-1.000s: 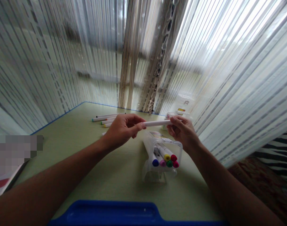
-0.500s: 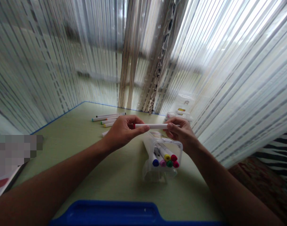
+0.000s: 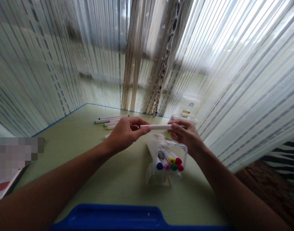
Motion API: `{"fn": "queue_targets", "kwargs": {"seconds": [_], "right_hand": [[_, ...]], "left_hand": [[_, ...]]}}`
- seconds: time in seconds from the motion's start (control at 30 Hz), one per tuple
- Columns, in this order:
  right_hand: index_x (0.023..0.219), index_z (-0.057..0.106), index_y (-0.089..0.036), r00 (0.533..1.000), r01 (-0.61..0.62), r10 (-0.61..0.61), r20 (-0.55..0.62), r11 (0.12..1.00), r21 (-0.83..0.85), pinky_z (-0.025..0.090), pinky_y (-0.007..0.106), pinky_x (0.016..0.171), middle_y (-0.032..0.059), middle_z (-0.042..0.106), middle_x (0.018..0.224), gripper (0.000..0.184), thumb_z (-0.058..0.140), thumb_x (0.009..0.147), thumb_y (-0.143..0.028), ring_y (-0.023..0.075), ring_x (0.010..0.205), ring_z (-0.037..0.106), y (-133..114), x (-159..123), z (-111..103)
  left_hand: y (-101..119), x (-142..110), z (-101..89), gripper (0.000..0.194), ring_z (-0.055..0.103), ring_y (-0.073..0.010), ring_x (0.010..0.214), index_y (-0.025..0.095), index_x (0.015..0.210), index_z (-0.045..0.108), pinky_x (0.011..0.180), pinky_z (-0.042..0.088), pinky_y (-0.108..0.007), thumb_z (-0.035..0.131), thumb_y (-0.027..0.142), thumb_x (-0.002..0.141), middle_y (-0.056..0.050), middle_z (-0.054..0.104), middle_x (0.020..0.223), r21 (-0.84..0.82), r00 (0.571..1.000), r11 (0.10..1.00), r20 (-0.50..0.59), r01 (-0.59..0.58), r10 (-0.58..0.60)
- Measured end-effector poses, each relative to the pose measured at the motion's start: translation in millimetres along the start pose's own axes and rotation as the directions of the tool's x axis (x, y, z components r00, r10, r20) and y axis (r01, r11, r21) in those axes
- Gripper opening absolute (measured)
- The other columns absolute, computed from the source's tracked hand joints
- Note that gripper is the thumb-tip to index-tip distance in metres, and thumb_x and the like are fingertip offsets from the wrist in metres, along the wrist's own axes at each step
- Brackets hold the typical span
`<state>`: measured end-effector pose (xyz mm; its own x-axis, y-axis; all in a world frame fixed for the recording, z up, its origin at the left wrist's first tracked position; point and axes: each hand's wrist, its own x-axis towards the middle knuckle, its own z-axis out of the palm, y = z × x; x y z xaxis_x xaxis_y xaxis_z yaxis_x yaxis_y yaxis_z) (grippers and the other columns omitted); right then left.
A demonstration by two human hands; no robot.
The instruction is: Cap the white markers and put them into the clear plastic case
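A white marker [image 3: 158, 127] with a red end is held level between my two hands, above the table. My left hand [image 3: 127, 132] pinches it near the red end with thumb and fingers. At the other end, my right hand [image 3: 184, 133] grips the barrel; its tip is partly hidden by the fingers. Just below and in front of my right hand lies a clear plastic case [image 3: 151, 150] with its open end toward me. Several white markers with coloured ends, such as a yellow marker [image 3: 171, 160] and a blue marker [image 3: 159, 166], are inside it.
Several loose markers [image 3: 113, 117] lie on the pale green table [image 3: 108, 186] beyond my left hand. Another clear open case [image 3: 190, 104] stands at the back right by the striped curtain [image 3: 101, 57]. A blue tray [image 3: 113, 215] lines the near edge.
The marker and my left hand have shifted very slightly. Both hands keep hold of the marker, and the case stays in place.
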<state>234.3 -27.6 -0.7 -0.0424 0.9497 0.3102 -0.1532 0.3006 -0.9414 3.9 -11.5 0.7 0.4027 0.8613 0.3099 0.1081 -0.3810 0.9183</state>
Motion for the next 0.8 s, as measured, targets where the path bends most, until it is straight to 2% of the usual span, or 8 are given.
{"fn": "queue_targets", "kwargs": {"seconds": [0.13,0.33,0.57,0.8], "right_hand": [[0.071,0.075,-0.018,0.999,-0.009,0.01,-0.03,1.0,0.007,0.024,0.02,0.037,0.0005,0.065,0.055,0.027,0.09,0.06,-0.039,0.0046,0.038,0.041,-1.5,-0.1,0.2],[0.069,0.073,-0.018,0.999,-0.006,0.007,-0.049,1.0,0.004,0.026,0.019,0.036,0.0004,0.064,0.056,0.029,0.088,0.062,-0.041,0.0048,0.039,0.042,-1.5,1.3,-0.7],[0.065,0.068,-0.017,0.997,0.002,-0.001,-0.072,1.0,0.02,0.027,0.019,0.035,0.0001,0.063,0.055,0.031,0.088,0.063,-0.041,0.0043,0.038,0.041,-1.8,3.1,-0.3],[0.066,0.068,-0.016,0.994,-0.013,0.021,-0.103,0.998,0.069,0.025,0.019,0.035,-0.0011,0.06,0.053,0.03,0.087,0.063,-0.039,0.0044,0.039,0.041,-0.5,4.3,-2.6]], "left_hand": [[0.7,0.1,0.2,0.029,0.046,-0.0088,0.049,0.011,0.096,0.072,0.045,0.034,-0.021,0.073,0.036,0.08,0.002,0.056,0.058,-0.009,1.0,1.0,-0.014,0.0,0.0],[0.6,0.7,0.3,0.028,0.047,-0.0087,0.048,0.011,0.094,0.072,0.043,0.036,-0.021,0.075,0.034,0.078,0.0,0.061,0.061,-0.059,1.0,0.998,-0.03,-0.009,0.007],[2.7,1.1,0.0,0.027,0.049,-0.0077,0.049,0.009,0.094,0.073,0.044,0.039,-0.021,0.074,0.031,0.078,-0.006,0.07,0.073,-0.094,0.999,0.996,-0.035,-0.002,-0.001],[6.6,-1.6,-0.1,0.029,0.049,-0.0083,0.05,0.007,0.1,0.075,0.046,0.04,-0.022,0.072,0.028,0.08,-0.005,0.068,0.068,-0.149,1.0,0.989,0.001,-0.006,0.007]]}}
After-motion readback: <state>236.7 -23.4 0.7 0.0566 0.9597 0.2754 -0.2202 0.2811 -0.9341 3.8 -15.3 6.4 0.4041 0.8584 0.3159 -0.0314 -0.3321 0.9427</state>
